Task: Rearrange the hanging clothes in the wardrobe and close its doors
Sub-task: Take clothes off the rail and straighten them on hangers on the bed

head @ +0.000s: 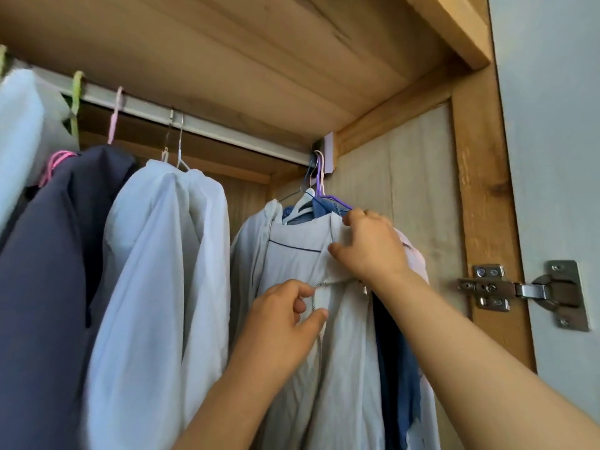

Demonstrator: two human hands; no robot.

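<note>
Wooden wardrobe interior (259, 60) with a white rail (194, 120). From left: a navy garment (48, 254), a white jacket (162, 254), then a pale grey zip jacket (292, 251) hung at the rail's right end. Left hand (285, 323) pinches its zipper edge between thumb and fingers. Right hand (370, 245) grips its collar, fingers curled. Door hinge (526, 292) at right.
</note>
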